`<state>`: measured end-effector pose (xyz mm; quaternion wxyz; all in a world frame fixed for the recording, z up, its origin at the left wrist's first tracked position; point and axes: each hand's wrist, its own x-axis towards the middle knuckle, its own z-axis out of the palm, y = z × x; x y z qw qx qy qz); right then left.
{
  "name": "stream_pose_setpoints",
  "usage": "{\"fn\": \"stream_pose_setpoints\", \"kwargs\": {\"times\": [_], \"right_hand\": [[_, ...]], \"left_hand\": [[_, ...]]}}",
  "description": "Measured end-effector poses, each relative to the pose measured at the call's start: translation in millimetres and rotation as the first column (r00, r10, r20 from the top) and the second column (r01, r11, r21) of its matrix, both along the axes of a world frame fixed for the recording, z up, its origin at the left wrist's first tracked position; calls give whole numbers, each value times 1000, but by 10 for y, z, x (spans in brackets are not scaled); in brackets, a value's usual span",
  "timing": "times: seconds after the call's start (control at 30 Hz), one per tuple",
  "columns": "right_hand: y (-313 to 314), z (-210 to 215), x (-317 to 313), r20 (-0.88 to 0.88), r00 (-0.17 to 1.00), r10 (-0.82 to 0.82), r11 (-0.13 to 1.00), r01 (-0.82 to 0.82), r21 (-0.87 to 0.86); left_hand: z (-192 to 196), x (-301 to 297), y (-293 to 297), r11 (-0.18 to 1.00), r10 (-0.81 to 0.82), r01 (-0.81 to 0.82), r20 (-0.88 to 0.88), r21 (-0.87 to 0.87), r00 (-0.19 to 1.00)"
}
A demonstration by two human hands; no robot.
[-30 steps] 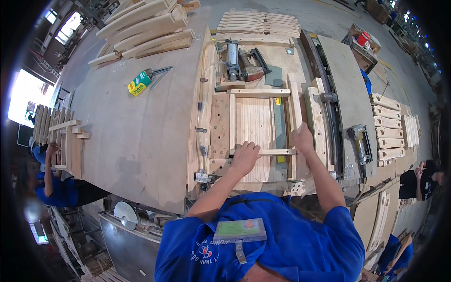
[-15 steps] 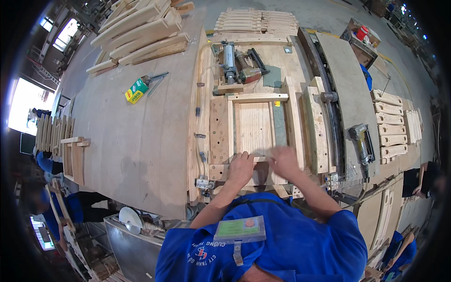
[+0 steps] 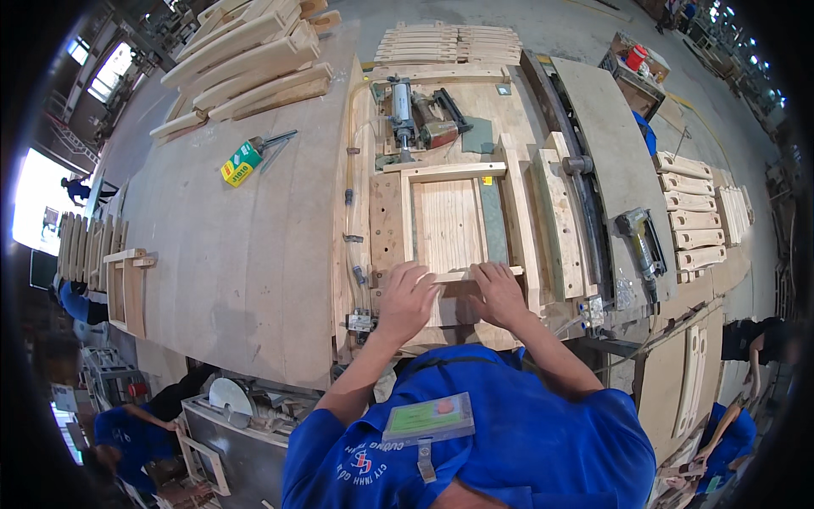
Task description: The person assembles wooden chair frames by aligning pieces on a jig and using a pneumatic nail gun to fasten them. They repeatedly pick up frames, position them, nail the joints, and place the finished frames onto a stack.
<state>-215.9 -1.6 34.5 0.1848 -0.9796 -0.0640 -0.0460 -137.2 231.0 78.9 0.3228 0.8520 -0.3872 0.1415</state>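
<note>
Two hands down flat at the near edge of the jig. My left hand (image 3: 405,299) w/ fingers spread, palm pressing the near rail (image 3: 462,276) of the wooden frame (image 3: 449,225); right hand (image 3: 498,293) likewise on the same rail, fingers extended, not wrapped round anything. Frame is pale wood, rectangular, lying flat in the assembly jig (image 3: 381,212) on the workbench (image 3: 237,254), a grained panel inside it. Further out, a pneumatic clamp (image 3: 403,114) at the far end. Far right, an open crate (image 3: 632,72) w/ a red can (image 3: 638,58) in it. Beyond that, stacked slats (image 3: 449,42).
</note>
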Motion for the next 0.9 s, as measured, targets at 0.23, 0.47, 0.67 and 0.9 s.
{"fn": "stream_pose_setpoints", "kwargs": {"times": [0.23, 0.47, 0.67, 0.9], "right_hand": [[-561, 621, -907, 82, 866, -493, 852, 462, 249], [-1238, 321, -1834, 236, 605, -761, 620, 784, -10], [-1190, 492, -1256, 278, 625, -729, 615, 777, -135], [-1275, 635, -551, 169, 687, -707, 707, 693, 139]], "left_hand": [[-434, 231, -689, 990, -39, 12, -192, -141, 981], [-797, 342, -1104, 996, -81, 73, -269, -41, 960], [-691, 388, -1176, 990, 113, -70, -410, 118, 905], [-759, 396, -1114, 987, 131, -76, -433, 142, 892]]}}
